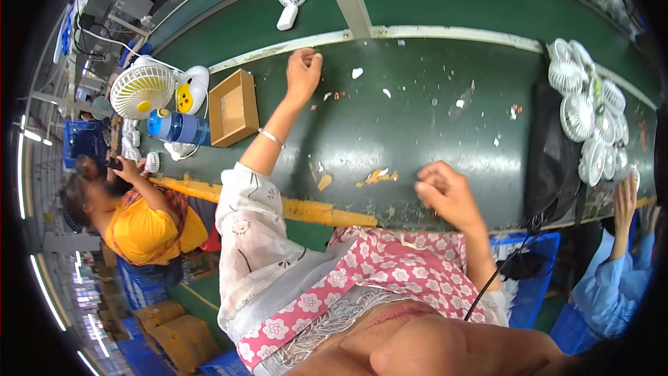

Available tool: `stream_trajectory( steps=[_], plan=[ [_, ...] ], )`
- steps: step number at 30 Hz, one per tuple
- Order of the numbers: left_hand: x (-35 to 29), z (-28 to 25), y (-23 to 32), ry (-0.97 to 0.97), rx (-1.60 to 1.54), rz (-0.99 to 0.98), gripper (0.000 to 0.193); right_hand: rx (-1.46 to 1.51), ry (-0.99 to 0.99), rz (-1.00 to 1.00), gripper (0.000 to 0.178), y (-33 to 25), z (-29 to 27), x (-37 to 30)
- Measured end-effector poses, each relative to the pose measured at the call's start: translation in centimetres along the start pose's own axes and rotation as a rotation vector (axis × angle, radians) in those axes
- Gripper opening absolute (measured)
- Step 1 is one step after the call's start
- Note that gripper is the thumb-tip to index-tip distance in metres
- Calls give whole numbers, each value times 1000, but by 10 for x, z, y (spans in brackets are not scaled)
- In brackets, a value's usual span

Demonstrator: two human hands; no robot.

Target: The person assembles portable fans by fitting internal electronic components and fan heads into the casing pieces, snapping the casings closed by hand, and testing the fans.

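My left hand (303, 75) is stretched out over the far left of the dark green table, a bangle on its wrist. Its fingers are curled in, and nothing shows in them. Just beyond it, a white handheld fan (287, 7) lies on the green belt past the metal rail. My right hand (447, 193) hovers near the table's front edge, fingers loosely bent and apart, holding nothing. An open cardboard box (241, 109) stands left of my left forearm. Small white scraps (358, 73) and yellowish flakes (379, 177) are scattered between my hands.
Left stand a larger white fan (142, 90) and a blue bottle (177, 127). A black bag (550, 160) and a pile of white handheld fans (591, 122) occupy the right. A yellow-clad person (149, 223) sits left; another person's hand (625, 198) touches the pile. A black cable (490, 278) crosses my right side.
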State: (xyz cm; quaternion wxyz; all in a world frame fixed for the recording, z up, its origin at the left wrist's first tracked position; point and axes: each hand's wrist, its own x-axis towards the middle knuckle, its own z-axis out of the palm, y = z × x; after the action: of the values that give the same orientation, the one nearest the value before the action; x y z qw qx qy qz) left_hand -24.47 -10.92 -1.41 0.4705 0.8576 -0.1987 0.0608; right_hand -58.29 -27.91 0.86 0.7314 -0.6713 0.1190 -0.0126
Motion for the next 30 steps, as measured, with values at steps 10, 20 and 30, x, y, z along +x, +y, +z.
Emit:
stream_trajectory(
  steps=[10,20,30],
  plan=[
    [158,35,-89,426,422,-21,70,-999,244,-435,23,21,25,61],
    [165,28,-114,428,55,-70,39,-1015,233,-410,19,25,35,61],
    [-32,-73,17,-400,-1671,-356,46,-821,104,-202,20,4,24,64]
  ],
)
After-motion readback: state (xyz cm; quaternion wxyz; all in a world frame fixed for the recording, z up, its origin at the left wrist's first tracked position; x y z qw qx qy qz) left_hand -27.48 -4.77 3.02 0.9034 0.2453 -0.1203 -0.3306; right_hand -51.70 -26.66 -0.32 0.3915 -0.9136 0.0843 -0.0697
